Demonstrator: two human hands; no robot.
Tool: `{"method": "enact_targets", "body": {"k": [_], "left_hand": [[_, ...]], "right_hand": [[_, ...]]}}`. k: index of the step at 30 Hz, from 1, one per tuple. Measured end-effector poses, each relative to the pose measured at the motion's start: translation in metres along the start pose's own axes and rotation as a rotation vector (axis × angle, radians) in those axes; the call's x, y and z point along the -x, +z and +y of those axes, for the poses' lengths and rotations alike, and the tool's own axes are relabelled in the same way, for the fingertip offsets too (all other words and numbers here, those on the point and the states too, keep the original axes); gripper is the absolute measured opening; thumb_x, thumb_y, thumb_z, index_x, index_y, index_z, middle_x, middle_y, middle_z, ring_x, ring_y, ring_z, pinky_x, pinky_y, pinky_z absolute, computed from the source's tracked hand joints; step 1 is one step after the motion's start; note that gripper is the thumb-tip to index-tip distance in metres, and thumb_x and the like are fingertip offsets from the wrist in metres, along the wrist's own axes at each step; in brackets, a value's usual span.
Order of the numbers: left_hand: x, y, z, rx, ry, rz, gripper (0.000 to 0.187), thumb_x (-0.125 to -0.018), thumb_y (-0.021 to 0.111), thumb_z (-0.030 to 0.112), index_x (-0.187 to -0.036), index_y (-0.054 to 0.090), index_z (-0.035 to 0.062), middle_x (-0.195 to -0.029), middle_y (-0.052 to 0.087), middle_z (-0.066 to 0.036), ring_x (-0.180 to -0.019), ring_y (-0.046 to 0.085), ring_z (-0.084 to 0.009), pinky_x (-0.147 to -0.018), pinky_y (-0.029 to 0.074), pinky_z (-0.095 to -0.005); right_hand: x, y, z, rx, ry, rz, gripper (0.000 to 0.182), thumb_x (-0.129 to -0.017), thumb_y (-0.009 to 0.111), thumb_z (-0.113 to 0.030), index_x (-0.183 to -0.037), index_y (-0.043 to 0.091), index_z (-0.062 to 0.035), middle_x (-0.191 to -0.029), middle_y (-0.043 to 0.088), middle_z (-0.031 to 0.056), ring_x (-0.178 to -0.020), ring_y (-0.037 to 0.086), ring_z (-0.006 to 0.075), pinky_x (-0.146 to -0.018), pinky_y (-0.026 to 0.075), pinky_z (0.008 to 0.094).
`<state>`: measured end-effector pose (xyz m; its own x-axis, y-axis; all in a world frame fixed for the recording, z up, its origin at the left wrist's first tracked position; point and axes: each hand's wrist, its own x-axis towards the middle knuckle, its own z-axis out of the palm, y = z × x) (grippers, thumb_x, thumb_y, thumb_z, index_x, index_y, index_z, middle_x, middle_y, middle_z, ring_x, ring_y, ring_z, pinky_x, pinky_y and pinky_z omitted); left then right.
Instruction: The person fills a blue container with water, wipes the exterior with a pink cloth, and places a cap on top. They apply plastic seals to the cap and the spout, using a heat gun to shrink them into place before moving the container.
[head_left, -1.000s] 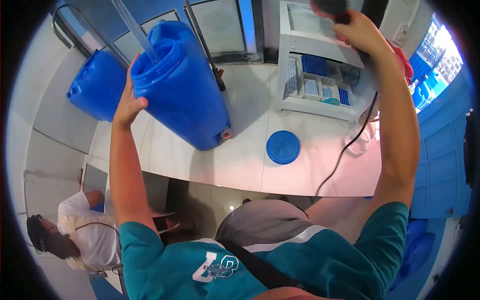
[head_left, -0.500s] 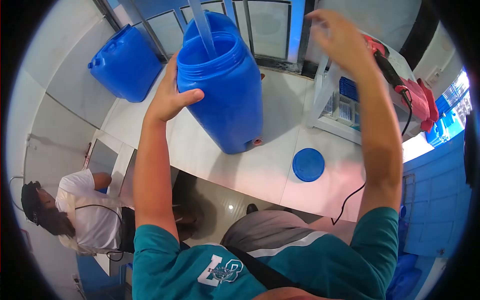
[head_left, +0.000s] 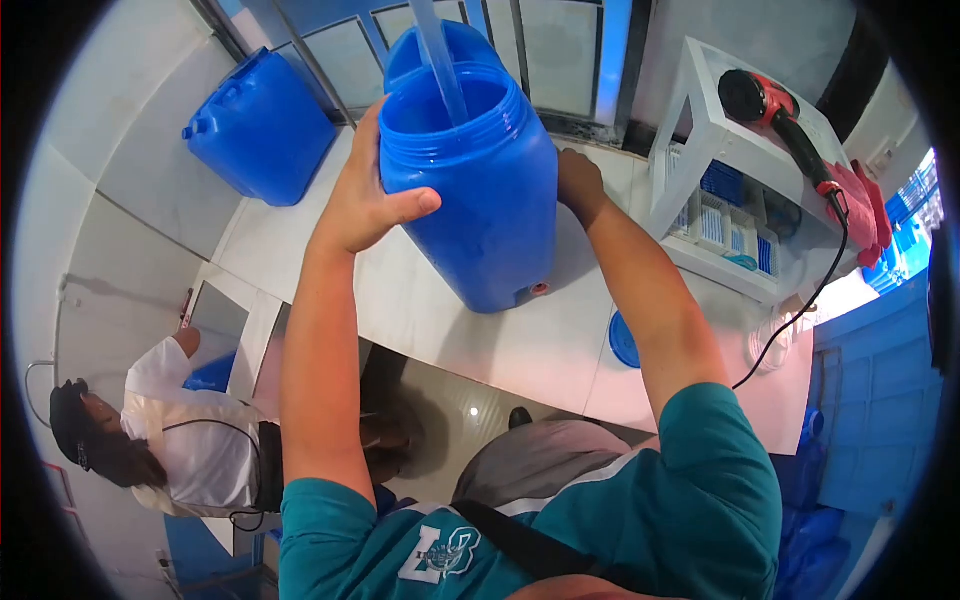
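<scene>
A tall blue plastic jug (head_left: 480,220) stands on the white counter with its wide threaded mouth uncapped. Into the mouth runs a clear column (head_left: 440,60) that looks like pouring water. My left hand (head_left: 370,205) grips the jug's upper left side, thumb over the front and fingers behind. At the far right side, my right hand (head_left: 580,178) is curled close against the jug; its fingertips are hidden, and I cannot tell what they hold. A round blue lid (head_left: 624,340) lies flat on the counter, partly covered by my right forearm.
Another blue jug (head_left: 262,130) stands at the back left. On the right, a white shelf unit (head_left: 690,130) carries a red-and-black heat gun (head_left: 765,100) and a pink cloth (head_left: 862,205); a black cord (head_left: 800,318) trails across the counter. A person (head_left: 190,440) works at the lower left.
My right hand has come down from above the shelf unit to the jug's far right side. My left hand keeps its hold. The whole view has shifted slightly.
</scene>
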<state>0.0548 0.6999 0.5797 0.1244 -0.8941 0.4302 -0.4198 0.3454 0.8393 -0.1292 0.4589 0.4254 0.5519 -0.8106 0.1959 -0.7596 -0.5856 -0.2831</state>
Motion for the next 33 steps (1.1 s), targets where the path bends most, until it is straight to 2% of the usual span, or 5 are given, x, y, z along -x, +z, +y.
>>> {"method": "enact_targets", "body": {"k": [19,23,27,29,33], "left_hand": [[0.0,-0.001,-0.005,0.027,0.084,-0.002,0.122,-0.061,0.092,0.05,-0.153,0.028,0.0026,-0.143,0.047,-0.015,-0.134,0.045,-0.028,-0.112,0.036,-0.0426],[0.001,-0.004,-0.013,0.015,0.074,0.005,0.116,-0.065,0.09,0.049,-0.152,0.03,0.001,-0.142,0.048,-0.014,-0.132,0.046,-0.0262,-0.111,0.036,-0.0401],[0.002,-0.001,-0.013,-0.01,0.073,-0.011,0.115,-0.068,0.086,0.058,-0.151,0.03,0.001,-0.14,0.05,-0.012,-0.129,0.048,-0.0238,-0.11,0.037,-0.0378],[0.005,0.005,-0.007,-0.039,0.045,0.018,0.123,-0.064,0.085,0.065,-0.152,0.029,0.0005,-0.139,0.05,-0.012,-0.128,0.048,-0.0239,-0.109,0.036,-0.0373],[0.01,0.0,-0.014,-0.049,-0.009,0.001,0.123,-0.065,0.084,0.067,-0.152,0.029,-0.0001,-0.141,0.049,-0.013,-0.13,0.047,-0.0238,-0.11,0.035,-0.0368]], "right_hand": [[-0.026,0.021,0.004,-0.367,-0.161,0.223,0.027,-0.089,0.061,-0.02,-0.111,0.072,-0.0075,-0.095,0.073,0.0184,-0.09,0.071,0.0344,-0.08,0.055,0.0424],[-0.025,0.004,-0.003,-0.961,-0.197,0.451,0.024,-0.092,0.057,-0.017,-0.108,0.071,-0.0078,-0.093,0.072,0.0186,-0.088,0.07,0.0343,-0.081,0.055,0.0408],[0.053,-0.11,-0.022,-0.658,-0.428,0.704,0.018,-0.094,0.063,-0.011,-0.109,0.069,-0.0061,-0.091,0.071,0.0094,-0.079,0.066,0.0181,-0.071,0.053,0.0332],[0.095,-0.181,-0.013,-0.504,-0.464,0.878,0.018,-0.088,0.064,-0.015,-0.103,0.071,-0.0106,-0.087,0.069,0.0119,-0.084,0.068,0.029,-0.074,0.054,0.0377],[0.155,-0.324,0.061,-0.426,0.206,0.682,0.031,-0.098,0.056,-0.024,-0.111,0.07,-0.0001,-0.1,0.071,0.0205,-0.095,0.07,0.0248,-0.086,0.054,0.0404]]}}
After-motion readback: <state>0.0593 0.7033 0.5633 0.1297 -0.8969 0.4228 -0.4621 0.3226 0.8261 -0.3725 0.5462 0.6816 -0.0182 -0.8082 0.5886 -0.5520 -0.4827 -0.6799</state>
